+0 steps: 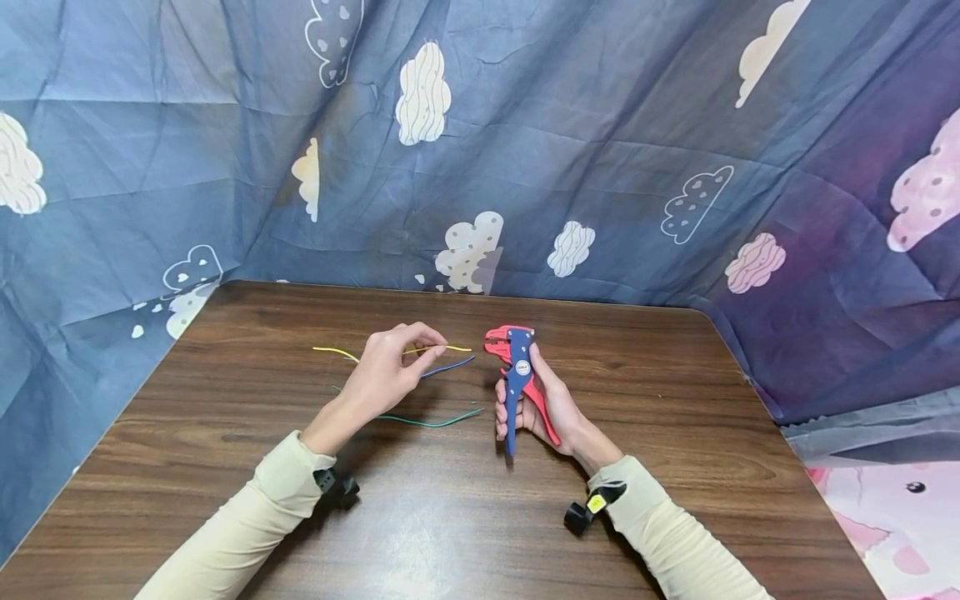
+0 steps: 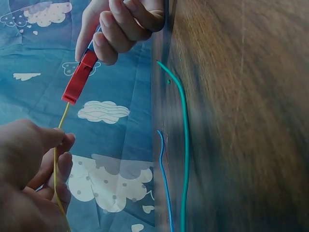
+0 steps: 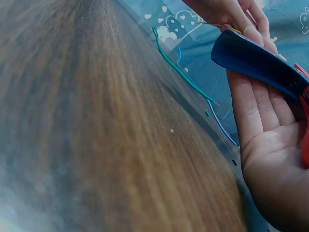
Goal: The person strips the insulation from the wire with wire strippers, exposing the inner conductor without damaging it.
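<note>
My left hand (image 1: pixel 386 371) pinches a yellow wire (image 1: pixel 327 350) between thumb and fingers, holding it above the table. The wire's short free end points right, toward the red jaws of a blue-and-red wire stripper (image 1: pixel 517 379). Around that tool's handles lies my right hand (image 1: pixel 557 404), its thumb along the blue body. In the left wrist view the yellow wire (image 2: pixel 64 115) overlaps the tip of the red head (image 2: pixel 79 77). Below the left hand, a blue wire (image 1: pixel 450 366) and a green wire (image 1: pixel 431 425) lie on the tabletop, partly hidden by that hand.
Tiny green scraps (image 3: pixel 207 113) and a small dark bit (image 3: pixel 234 163) lie on the brown wooden table (image 1: pixel 465 517) near the wires. A blue cloud-patterned cloth (image 1: pixel 525 150) hangs behind the table's far edge. Both wrists wear black camera mounts (image 1: pixel 581 517).
</note>
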The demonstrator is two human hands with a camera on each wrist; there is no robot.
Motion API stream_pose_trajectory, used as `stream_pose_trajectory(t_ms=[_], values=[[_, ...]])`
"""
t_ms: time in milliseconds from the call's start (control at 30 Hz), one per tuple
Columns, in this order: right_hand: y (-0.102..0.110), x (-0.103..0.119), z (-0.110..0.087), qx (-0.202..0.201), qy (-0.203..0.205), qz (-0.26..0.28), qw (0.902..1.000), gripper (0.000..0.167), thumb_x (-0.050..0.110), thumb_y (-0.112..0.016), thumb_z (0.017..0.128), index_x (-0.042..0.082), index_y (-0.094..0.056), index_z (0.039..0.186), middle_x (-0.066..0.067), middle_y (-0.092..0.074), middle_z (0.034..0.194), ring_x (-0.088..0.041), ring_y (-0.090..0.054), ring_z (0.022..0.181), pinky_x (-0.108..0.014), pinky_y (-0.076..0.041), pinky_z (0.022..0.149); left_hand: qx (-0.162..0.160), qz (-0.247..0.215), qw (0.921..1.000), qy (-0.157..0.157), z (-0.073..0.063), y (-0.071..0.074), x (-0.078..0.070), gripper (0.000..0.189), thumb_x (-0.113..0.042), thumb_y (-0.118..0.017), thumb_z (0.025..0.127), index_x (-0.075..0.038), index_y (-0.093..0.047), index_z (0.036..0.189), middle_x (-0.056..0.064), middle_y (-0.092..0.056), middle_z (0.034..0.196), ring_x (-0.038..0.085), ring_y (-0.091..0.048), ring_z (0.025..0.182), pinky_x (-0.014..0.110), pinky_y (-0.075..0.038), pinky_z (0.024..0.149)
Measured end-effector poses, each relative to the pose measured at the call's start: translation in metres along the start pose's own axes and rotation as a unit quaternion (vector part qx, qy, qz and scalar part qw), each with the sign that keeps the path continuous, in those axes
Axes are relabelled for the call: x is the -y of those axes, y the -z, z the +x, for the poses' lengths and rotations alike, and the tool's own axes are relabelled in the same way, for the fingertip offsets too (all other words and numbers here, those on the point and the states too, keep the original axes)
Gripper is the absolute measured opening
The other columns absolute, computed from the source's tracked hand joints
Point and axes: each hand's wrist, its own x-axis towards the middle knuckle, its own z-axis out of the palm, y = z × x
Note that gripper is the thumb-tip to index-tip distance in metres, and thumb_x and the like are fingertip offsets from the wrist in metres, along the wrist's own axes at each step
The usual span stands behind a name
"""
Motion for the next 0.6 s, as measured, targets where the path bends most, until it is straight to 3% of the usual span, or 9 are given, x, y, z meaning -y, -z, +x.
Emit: stream_pose_trajectory(t_ms=[333,600], values=[[-0.0006,-0.0016,-0.0008,0.028,-0.012,-0.006,0.9995,0.088,0.077,-0.01,0.108,0.008,-0.064,0.103,-0.002,-0.069,0.088,-0.018,-0.072,0.078,-0.04,-0.065,0.079,-0.011,-0.015,0.9998,-0.008,-0.0006,-0.0022,-0.0043,0.004,-0.018,-0.078,0.101,-0.015,-0.076,0.103,-0.003,-0.081,0.096,0.012,-0.072,0.088,0.039,-0.055,0.068],[-0.0015,-0.0019,-0.0004,0.045,-0.022,-0.003,0.9987,0.088,0.078,-0.009,0.107,0.008,-0.063,0.103,-0.004,-0.071,0.087,-0.019,-0.073,0.077,-0.04,-0.065,0.079,-0.011,-0.016,0.9998,-0.004,-0.0015,-0.0037,-0.0051,0.004,-0.019,-0.077,0.102,-0.016,-0.075,0.103,-0.003,-0.08,0.095,0.011,-0.072,0.085,0.04,-0.054,0.069]])
